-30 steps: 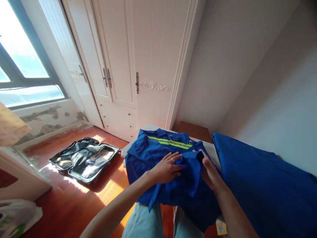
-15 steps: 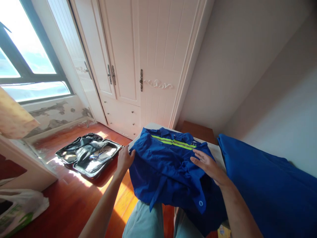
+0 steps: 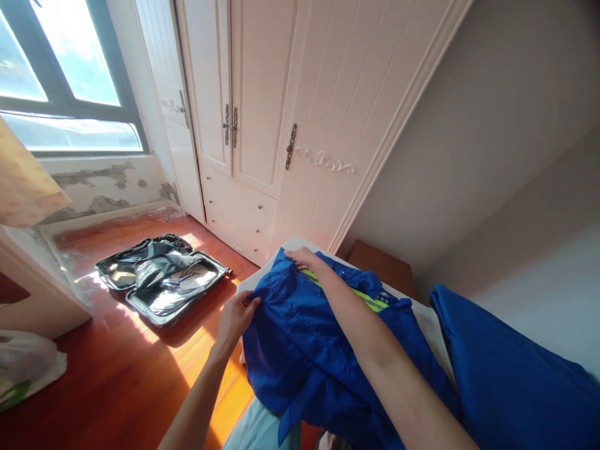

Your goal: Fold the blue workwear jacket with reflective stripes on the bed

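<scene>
A blue work jacket (image 3: 300, 325) with a yellow-green and grey reflective stripe lies spread in front of me, its near end hanging over my knees. At its left edge my left hand (image 3: 239, 315) pinches the cloth between thumb and fingers. My right hand (image 3: 305, 259) reaches across the jacket to its far left corner, fingers closed on the fabric there. The right forearm covers part of the stripe and the jacket's middle.
An open suitcase (image 3: 164, 281) with dark items inside lies on the wooden floor (image 3: 135, 381) to the left. A white wardrobe (image 3: 262, 125) stands ahead. Folded blue cloth (image 3: 520, 375) lies at the right, and a plastic bag (image 3: 28, 369) sits at lower left.
My right hand has moved from the jacket's right side across to its far left corner and taken hold there. My left hand keeps its grip on the left edge. The view has tilted.
</scene>
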`<state>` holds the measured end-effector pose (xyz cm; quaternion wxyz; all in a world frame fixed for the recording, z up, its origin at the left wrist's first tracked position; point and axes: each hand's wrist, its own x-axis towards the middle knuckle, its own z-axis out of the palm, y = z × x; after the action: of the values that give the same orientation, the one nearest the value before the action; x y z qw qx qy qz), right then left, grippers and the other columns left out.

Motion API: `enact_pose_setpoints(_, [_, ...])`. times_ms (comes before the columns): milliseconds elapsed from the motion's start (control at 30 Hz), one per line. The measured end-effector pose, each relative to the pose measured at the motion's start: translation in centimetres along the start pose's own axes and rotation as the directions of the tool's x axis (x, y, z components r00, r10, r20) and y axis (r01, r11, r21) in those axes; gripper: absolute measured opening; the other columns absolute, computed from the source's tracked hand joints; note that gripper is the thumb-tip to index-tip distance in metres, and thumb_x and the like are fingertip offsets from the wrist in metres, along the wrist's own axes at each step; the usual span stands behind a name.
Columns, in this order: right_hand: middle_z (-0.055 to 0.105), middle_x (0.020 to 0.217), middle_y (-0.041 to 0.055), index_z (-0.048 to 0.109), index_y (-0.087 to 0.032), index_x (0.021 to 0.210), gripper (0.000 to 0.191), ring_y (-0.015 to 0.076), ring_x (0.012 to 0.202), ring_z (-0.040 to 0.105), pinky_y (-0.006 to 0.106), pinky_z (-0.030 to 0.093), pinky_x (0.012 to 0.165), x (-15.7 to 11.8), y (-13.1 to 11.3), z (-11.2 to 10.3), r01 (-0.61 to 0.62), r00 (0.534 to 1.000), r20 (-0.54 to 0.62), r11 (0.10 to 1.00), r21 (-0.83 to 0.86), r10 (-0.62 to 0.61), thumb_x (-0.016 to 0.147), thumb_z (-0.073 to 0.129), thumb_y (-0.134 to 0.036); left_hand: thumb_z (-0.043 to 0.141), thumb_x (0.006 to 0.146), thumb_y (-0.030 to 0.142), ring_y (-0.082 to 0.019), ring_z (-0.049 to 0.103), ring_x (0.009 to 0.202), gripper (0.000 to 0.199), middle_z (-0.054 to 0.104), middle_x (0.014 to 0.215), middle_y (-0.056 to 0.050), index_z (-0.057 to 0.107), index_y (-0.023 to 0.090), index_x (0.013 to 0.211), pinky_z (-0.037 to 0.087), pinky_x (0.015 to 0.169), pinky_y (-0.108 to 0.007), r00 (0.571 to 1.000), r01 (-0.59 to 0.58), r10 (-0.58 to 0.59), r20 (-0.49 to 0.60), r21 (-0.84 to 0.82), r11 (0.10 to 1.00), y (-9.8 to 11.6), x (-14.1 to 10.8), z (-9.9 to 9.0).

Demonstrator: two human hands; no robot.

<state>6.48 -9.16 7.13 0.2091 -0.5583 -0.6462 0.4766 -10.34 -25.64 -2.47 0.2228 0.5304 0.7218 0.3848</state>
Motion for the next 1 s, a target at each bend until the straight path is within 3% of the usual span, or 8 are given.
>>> enact_pose_setpoints(167, [0.05, 0.056, -0.0008, 0.059, -0.009, 0.071, 0.033, 0.008, 0.062, 0.049, 0.016, 0.037, 0.06, 3.7, 1.2, 0.9, -0.108, 0.993, -0.054, 0.994, -0.022, 0.107, 0.068, 0.084, -0.031, 0.055, 0.08, 0.048, -0.021, 0.062, 0.07, 0.037, 0.065, 0.069, -0.001, 0.071, 0.02, 0.097, 0.043, 0.062, -0.029, 0.999, 0.048, -0.045, 0.026, -0.096, 0.994, -0.3, -0.2, -0.5])
enact_pose_setpoints(333, [0.054, 0.061, -0.0012, 0.06, -0.01, 0.085, 0.024, 0.0079, 0.06, 0.049, 0.017, 0.039, 0.06, 5.5, 2.0, 0.1, -0.138, 0.984, -0.101, 0.986, 0.089, 0.147, 0.076, 0.076, -0.026, 0.046, 0.082, 0.041, -0.025, 0.063, 0.08, 0.032, 0.069, 0.076, -0.005, 0.071, 0.022, 0.08, 0.046, 0.073, -0.034, 0.998, -0.016, 0.013, -0.063, -0.052, 0.999, 0.7, 0.4, -0.5])
enact_pose_setpoints(533, [0.058, 0.066, 0.0021, 0.06, -0.008, 0.097, 0.024, 0.011, 0.062, 0.054, 0.022, 0.045, 0.064, 4.5, 2.8, -0.9, -0.233, 0.971, -0.012, 0.96, 0.158, 0.237, 0.083, 0.069, -0.026, 0.043, 0.085, 0.036, -0.025, 0.065, 0.082, 0.032, 0.07, 0.081, -0.006, 0.071, 0.021, 0.088, 0.047, 0.075, -0.034, 0.998, 0.004, -0.009, -0.059, -0.093, 0.996, 1.2, 1.3, -0.2])
enact_pose_setpoints(700, [0.062, 0.081, 0.0048, 0.059, -0.008, 0.105, 0.025, 0.0102, 0.07, 0.056, 0.02, 0.046, 0.069, 2.8, 1.1, -1.1, -0.133, 0.987, -0.071, 0.98, 0.145, 0.144, 0.088, 0.06, -0.028, 0.052, 0.086, 0.056, -0.024, 0.067, 0.084, 0.048, 0.071, 0.087, -0.007, 0.064, 0.018, 0.112, 0.049, 0.076, -0.034, 0.998, 0.067, -0.068, 0.001, -0.208, 0.976, 0.9, 0.7, 0.2])
enact_pose_setpoints(800, [0.063, 0.096, 0.004, 0.058, -0.012, 0.112, 0.031, 0.0086, 0.084, 0.057, 0.016, 0.046, 0.078, -0.4, -0.6, -1.2, 0.009, 0.982, -0.188, 0.993, 0.116, 0.013, 0.082, 0.064, -0.022, 0.052, 0.086, 0.055, -0.024, 0.065, 0.087, 0.049, 0.069, 0.097, -0.008, 0.062, 0.018, 0.117, 0.05, 0.08, -0.036, 1.0, 0.013, -0.015, -0.014, -0.157, 0.988, 0.9, 0.4, 0.7])
enact_pose_setpoints(867, [0.063, 0.098, 0.0036, 0.062, -0.014, 0.107, 0.031, 0.0091, 0.084, 0.059, 0.017, 0.047, 0.08, -5.0, -1.4, -1.6, 0.113, 0.982, -0.161, 0.988, 0.105, -0.096, 0.079, 0.068, -0.027, 0.051, 0.088, 0.05, -0.025, 0.065, 0.09, 0.045, 0.068, 0.102, -0.01, 0.061, 0.017, 0.118, 0.051, 0.083, -0.038, 0.999, -0.026, 0.021, -0.042, -0.11, 0.994, 0.8, 0.3, 1.2])
enact_pose_setpoints(933, [0.065, 0.092, 0.0058, 0.065, -0.016, 0.105, 0.04, 0.0132, 0.075, 0.061, 0.026, 0.052, 0.075, -11.8, -1.7, -2.2, 0.26, 0.959, 0.087, 0.959, 0.116, -0.27, 0.078, 0.068, -0.045, 0.05, 0.088, 0.048, -0.027, 0.063, 0.096, 0.047, 0.067, 0.107, -0.012, 0.059, 0.015, 0.12, 0.05, 0.087, -0.041, 0.996, -0.055, 0.05, -0.079, -0.063, 0.996, 0.6, 0.3, 1.8])
enact_pose_setpoints(1000, [0.065, 0.089, 0.0066, 0.069, -0.024, 0.103, 0.047, 0.0188, 0.077, 0.064, 0.034, 0.054, 0.076, -20.2, -1.5, -2.9, 0.318, 0.92, 0.187, 0.934, 0.163, -0.346, 0.074, 0.066, -0.061, 0.049, 0.089, 0.049, -0.029, 0.062, 0.102, 0.051, 0.065, 0.112, -0.014, 0.057, 0.013, 0.123, 0.049, 0.091, -0.043, 0.992, -0.079, 0.076, -0.104, -0.027, 0.997, 0.4, 0.3, 2.3])
